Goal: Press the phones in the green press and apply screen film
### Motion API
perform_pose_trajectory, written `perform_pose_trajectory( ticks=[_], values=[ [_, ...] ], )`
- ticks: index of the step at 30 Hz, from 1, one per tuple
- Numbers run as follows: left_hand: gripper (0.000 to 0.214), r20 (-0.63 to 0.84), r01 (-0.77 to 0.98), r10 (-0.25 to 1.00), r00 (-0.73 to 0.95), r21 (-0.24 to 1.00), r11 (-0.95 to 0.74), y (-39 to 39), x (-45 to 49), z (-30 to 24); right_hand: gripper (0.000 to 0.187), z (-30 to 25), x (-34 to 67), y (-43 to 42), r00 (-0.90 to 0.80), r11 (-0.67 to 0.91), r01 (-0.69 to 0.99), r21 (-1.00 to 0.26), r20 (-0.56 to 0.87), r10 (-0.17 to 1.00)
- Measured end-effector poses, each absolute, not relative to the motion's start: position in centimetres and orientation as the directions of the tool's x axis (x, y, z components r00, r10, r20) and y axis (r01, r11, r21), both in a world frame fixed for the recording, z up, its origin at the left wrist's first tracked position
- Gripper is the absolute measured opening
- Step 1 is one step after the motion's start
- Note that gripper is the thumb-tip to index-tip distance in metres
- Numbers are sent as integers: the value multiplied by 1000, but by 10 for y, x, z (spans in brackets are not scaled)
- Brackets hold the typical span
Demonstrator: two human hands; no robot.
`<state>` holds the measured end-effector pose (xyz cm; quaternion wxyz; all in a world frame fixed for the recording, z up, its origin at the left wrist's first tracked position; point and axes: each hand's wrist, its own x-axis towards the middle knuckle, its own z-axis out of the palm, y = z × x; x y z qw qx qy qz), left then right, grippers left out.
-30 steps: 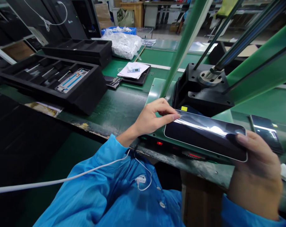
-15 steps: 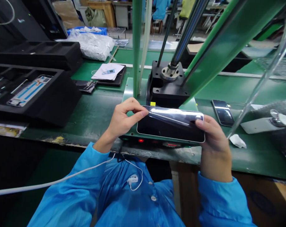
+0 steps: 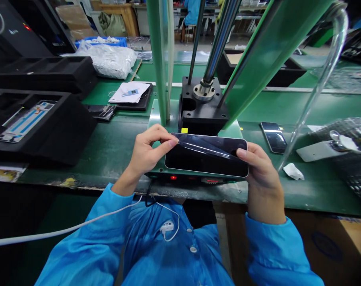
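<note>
A black phone (image 3: 204, 161) with a dark screen lies lengthwise between my two hands, just above the front of a green press base (image 3: 155, 119). My right hand (image 3: 259, 172) grips its right end, thumb on the screen. My left hand (image 3: 147, 153) pinches the left corner of a clear protective film (image 3: 198, 145), which is lifted off the screen along its upper left part. Both sleeves are blue.
A black press block (image 3: 202, 113) with steel rods stands right behind the phone. Black foam trays (image 3: 43, 119) holding parts sit at the left. A second phone (image 3: 272, 137), a white scrap (image 3: 292, 171) and a clear tube (image 3: 317, 87) are on the right of the green bench (image 3: 115, 147).
The view has swung from the left side to face the press squarely. Both hands keep their hold on the phone and film, and the film's lifted edge reaches a little further across the screen.
</note>
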<state>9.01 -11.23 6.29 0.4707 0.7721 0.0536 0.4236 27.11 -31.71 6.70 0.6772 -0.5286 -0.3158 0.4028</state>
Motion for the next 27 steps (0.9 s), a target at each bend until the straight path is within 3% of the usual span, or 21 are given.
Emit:
perform_pose_trajectory(
  ticks=[10,14,18,22,27],
  values=[
    [8,609,-325,485,628,772,-547,-112,90,64,22,68,270,-318,482,133,-198,-971,22,876],
    [41,606,-355,492,625,782,-512,-111,88,60,25,69,268,-317,513,109,-214,-971,-17,858],
    [77,484,-343,449,751,867,-361,-113,88,59,31,65,269,-315,550,108,-177,-978,-7,835],
    [86,376,-278,361,854,914,-295,-114,87,60,36,61,270,-314,559,122,-136,-983,26,829],
    [83,347,-315,461,816,937,-148,-107,89,54,56,59,270,-308,517,144,-145,-979,49,855]
  ],
)
